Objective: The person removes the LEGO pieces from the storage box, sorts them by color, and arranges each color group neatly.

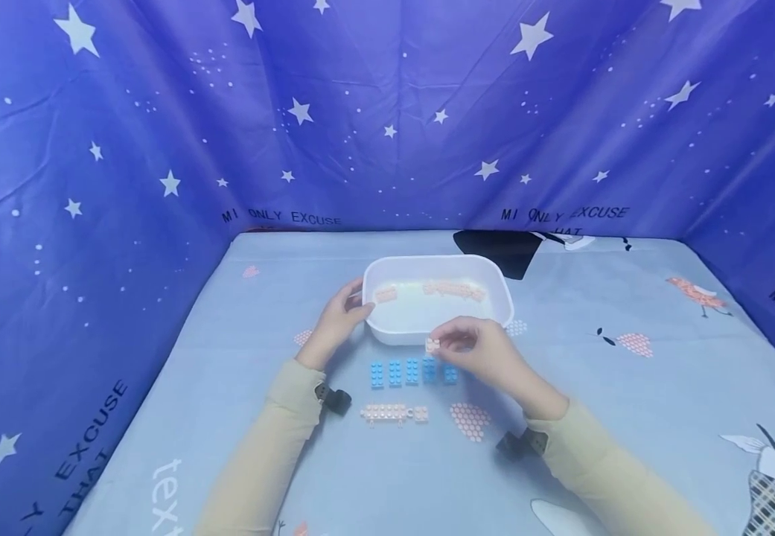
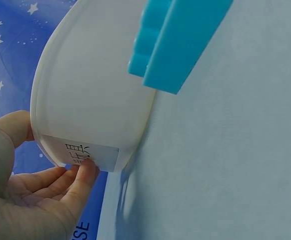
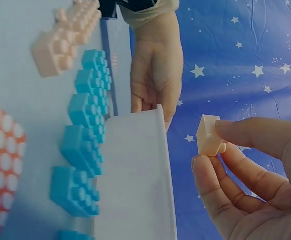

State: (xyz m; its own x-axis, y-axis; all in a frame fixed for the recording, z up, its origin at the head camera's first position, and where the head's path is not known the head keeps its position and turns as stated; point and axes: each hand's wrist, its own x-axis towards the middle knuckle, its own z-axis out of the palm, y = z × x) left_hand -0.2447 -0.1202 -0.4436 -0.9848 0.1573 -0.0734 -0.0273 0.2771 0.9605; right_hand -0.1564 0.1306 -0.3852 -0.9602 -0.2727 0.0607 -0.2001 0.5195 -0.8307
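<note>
A white plastic box [image 1: 394,334] stands in the middle of the table, with peach toy bricks [image 1: 454,289] lying inside it. My left hand [image 1: 339,321] grips its left end, thumb at the rim and fingertips against the labelled wall [image 2: 108,156]. In the right wrist view, a single peach toy brick [image 3: 208,134] is pinched between the thumb and fingers of my right hand [image 3: 258,170]. The head view has that hand [image 1: 484,348] at the box's front rim, over the right end of a row of blue toy bricks [image 1: 395,374], partly covering the row.
In front of the blue row lie joined peach bricks [image 1: 387,412], with a short peach piece [image 1: 421,414] at their right end. The patterned cloth [image 1: 226,327] covers the table. Blue star-printed curtains [image 1: 387,97] rise at the back and both sides.
</note>
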